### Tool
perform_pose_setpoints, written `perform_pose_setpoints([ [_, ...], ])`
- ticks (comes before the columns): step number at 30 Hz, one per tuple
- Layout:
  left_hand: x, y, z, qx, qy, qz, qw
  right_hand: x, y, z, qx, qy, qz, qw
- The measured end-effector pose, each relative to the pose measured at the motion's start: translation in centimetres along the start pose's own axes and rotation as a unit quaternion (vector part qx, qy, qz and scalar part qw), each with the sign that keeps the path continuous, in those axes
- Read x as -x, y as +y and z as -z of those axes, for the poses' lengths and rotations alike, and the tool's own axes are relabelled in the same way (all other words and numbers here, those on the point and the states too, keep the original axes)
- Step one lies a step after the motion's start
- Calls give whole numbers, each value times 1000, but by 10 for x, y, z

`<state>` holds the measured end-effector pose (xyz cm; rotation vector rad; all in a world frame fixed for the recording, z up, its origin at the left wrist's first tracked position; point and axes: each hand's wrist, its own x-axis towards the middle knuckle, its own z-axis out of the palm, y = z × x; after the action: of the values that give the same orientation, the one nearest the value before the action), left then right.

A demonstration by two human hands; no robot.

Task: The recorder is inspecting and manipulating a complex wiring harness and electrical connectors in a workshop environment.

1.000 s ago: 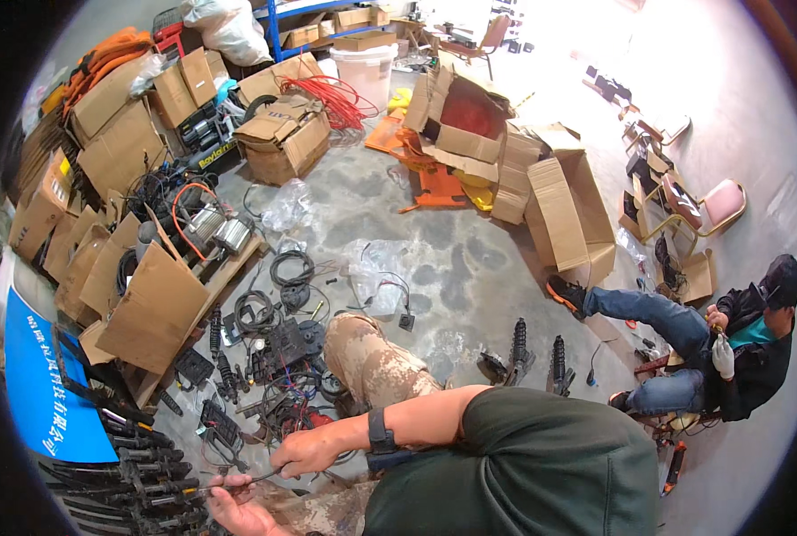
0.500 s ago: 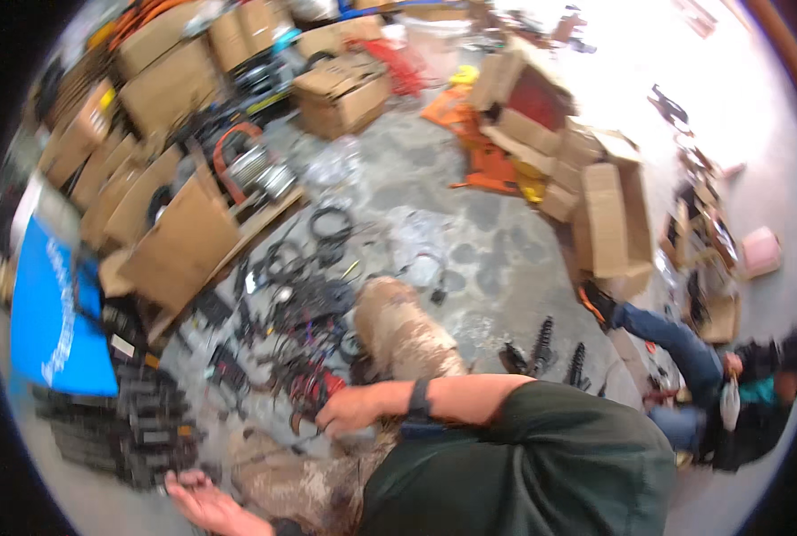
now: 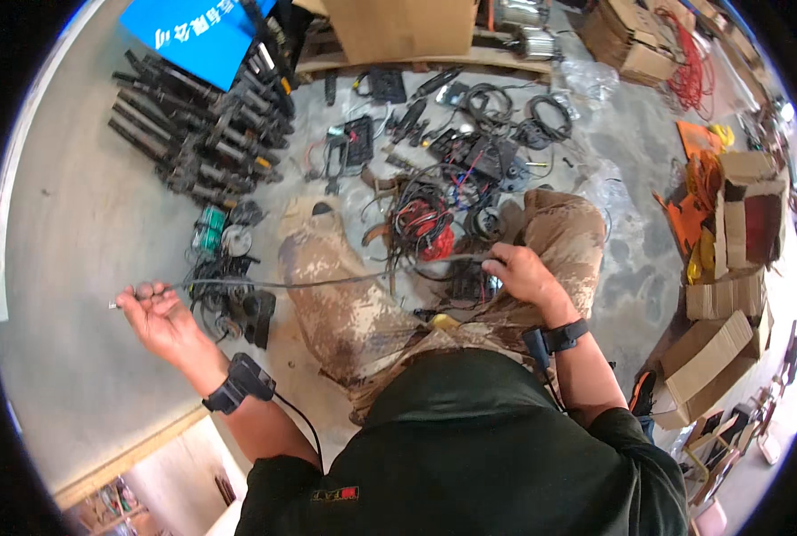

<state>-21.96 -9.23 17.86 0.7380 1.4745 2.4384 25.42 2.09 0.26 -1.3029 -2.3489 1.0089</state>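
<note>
A thin grey-black cable [image 3: 327, 282] stretches almost straight across my thighs, between my two hands. At the far left, my left hand [image 3: 162, 326] pinches one end, and a small metal tip pokes out past the fingers. My right hand [image 3: 525, 273] is closed on the cable above my right thigh; part of it is hidden by the fingers. Between my knees lies a tangle of dark cables [image 3: 416, 192] with a red wire coil [image 3: 434, 239]. Close to the right hand is a dark boxy part [image 3: 474, 284].
Black bar-shaped parts [image 3: 206, 125] are stacked at the upper left, under a blue sign [image 3: 206, 36]. Green and dark motor-like parts [image 3: 209, 230] sit left of my leg. Black cable coils [image 3: 488, 105] lie ahead. Opened cardboard boxes [image 3: 716, 353] stand at the right.
The view has swung to the left. My hands are now far apart with the cable drawn out between them; before, my right hand was by the red coil.
</note>
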Motion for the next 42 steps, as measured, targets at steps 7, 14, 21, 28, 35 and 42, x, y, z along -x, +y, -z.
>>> perform_pose_setpoints([
  [7,13,-20,4,36,-6,92,995,-13,-10,6,-387,-24,-183,903],
  [14,33,-44,-28,71,-77,152,983,-10,-7,8,-430,48,-187,882],
  [21,42,-53,-40,77,-87,167,979,-11,0,10,-468,90,-191,858],
  [28,44,-51,-40,84,-83,185,975,-13,3,7,-499,108,-177,842],
  [35,52,-54,-43,98,-110,212,966,-14,3,3,-470,107,-181,857],
  [42,88,-52,-76,162,-190,307,918,-24,-52,-1,-353,-16,-46,934],
])
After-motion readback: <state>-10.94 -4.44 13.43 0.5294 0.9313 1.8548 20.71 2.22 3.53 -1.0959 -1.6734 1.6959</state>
